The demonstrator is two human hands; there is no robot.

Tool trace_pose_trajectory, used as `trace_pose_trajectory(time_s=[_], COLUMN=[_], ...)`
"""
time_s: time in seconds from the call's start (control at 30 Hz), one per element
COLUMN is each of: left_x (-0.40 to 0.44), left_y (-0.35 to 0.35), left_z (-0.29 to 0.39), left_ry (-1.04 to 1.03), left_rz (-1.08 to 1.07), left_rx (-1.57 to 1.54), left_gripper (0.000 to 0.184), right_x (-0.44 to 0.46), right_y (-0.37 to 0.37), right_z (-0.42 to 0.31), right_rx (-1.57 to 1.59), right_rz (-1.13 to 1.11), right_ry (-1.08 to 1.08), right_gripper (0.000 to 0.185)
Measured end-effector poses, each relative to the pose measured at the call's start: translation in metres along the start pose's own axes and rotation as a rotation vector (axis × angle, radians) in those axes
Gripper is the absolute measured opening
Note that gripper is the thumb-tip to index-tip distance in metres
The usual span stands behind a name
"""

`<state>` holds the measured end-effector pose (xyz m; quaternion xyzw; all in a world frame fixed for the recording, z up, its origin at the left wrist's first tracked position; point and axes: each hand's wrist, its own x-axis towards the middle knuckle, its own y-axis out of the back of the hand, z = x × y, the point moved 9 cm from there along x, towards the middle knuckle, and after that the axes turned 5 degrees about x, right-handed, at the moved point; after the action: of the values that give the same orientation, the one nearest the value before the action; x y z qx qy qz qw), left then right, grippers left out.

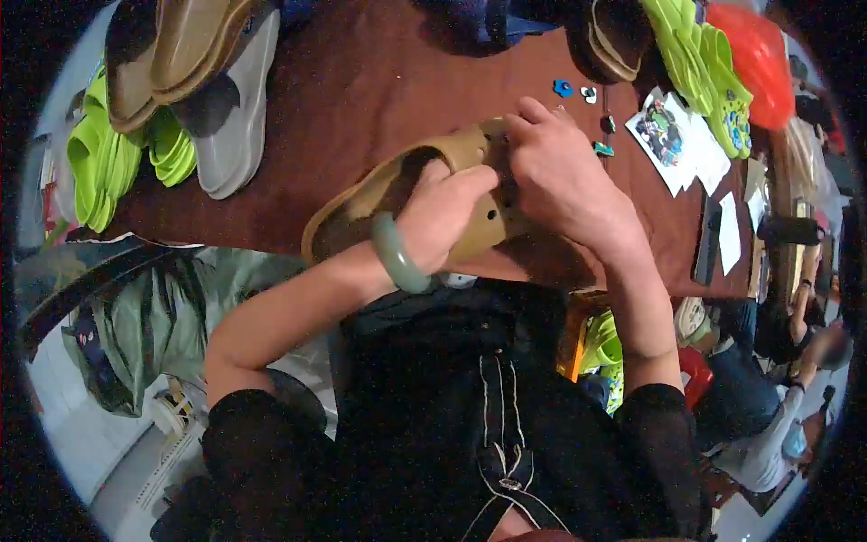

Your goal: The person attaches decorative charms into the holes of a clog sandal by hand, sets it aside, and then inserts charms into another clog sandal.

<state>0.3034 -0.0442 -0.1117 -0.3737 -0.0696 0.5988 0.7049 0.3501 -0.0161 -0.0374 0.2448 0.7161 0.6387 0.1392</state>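
A tan clog [474,238] with round holes in its upper lies on the brown cloth in front of me. My left hand [444,203], with a green bangle [399,256] at the wrist, grips the clog's upper, its fingers partly inside the foot opening. Over the toe end, my right hand [562,176] has its fingers curled down against the upper; its fingertips and anything in them are hidden. Small shoe charms lie just beyond the right hand: a blue flower charm [563,88], a white and black charm [589,94] and a green charm [603,149].
Brown clogs [194,54], a grey clog [237,117] and lime green clogs [104,172] are piled at the left. More green clogs [691,68], a red bag [750,63] and printed paper [668,135] lie right. Another person [763,434] is at far right.
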Motion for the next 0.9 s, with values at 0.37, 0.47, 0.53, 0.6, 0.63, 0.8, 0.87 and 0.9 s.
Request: trace_pose_trajectory(time_s=[0.37,0.47,0.53,0.6,0.63,0.8,0.87,0.9], left_x=[0.002,0.006,0.005,0.000,-0.001,-0.010,-0.017,-0.020], left_y=[-0.003,0.002,0.002,0.001,0.001,0.001,-0.001,-0.003], left_z=[0.004,-0.001,-0.001,-0.002,-0.001,-0.012,-0.011,-0.010], left_ry=[0.005,-0.014,-0.022,-0.025,-0.052,-0.145,-0.201,-0.229], left_rz=[-0.065,-0.079,-0.067,-0.038,-0.049,-0.021,-0.029,-0.034], left_rx=[-0.007,-0.016,-0.006,0.024,0.056,0.228,0.293,0.326], left_gripper=[0.027,0.028,0.030,0.031,0.031,0.034,0.032,0.032], right_x=[0.003,0.013,0.025,0.030,0.032,0.031,0.032,0.032], right_y=[0.008,0.001,0.011,0.003,0.001,-0.020,-0.015,-0.017], right_z=[0.076,0.089,0.076,0.076,0.075,0.080,0.070,0.070], right_rx=[0.348,0.388,0.551,0.580,0.594,0.590,0.679,0.651], right_rz=[-0.248,-0.252,-0.199,-0.373,-0.459,-0.734,-0.794,-0.817], right_ry=[-0.180,-0.171,-0.070,-0.140,-0.179,-0.204,-0.293,-0.303], right_gripper=[0.018,0.016,0.015,0.015,0.016,0.034,0.045,0.055])
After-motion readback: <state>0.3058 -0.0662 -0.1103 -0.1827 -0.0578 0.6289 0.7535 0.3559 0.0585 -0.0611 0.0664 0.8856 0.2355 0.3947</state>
